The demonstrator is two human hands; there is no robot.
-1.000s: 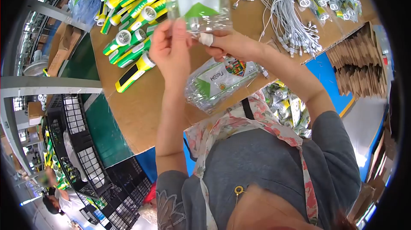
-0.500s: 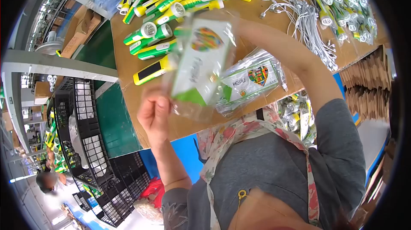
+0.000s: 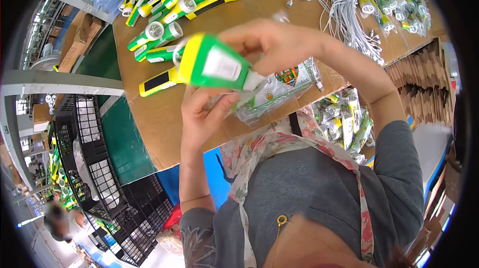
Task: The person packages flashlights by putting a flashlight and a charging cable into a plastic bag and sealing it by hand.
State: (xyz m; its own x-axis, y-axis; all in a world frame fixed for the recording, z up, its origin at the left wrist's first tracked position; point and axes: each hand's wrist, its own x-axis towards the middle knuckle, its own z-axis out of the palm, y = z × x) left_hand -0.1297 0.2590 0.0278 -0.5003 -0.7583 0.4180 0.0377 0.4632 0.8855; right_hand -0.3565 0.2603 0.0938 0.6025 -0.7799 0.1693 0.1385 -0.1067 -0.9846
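Note:
A green and yellow flashlight (image 3: 219, 63) with a white panel is held up between my two hands, slightly blurred. My right hand (image 3: 284, 43) reaches around its far side, with fingers curled behind it and partly hidden. Just below, my left hand (image 3: 204, 116) is closed, thumb against fingers, on a clear plastic bag (image 3: 218, 100) that is mostly hidden by the flashlight. Beneath my hands, printed clear bags (image 3: 279, 93) with a colourful heart design lie on the cardboard-covered table (image 3: 154, 138).
Many flashlights (image 3: 187, 6) are heaped at the far left of the table. White USB cables (image 3: 344, 13) lie in a bundle, beside bagged flashlights (image 3: 399, 6). More bagged ones (image 3: 344, 123) sit below the table edge. Black crates (image 3: 102, 163) stand left; a person (image 3: 62, 220) is beyond.
The printed bag held up in my left hand is now lower and mostly hidden. My right hand has come back from the far side, and a flashlight is now between my hands.

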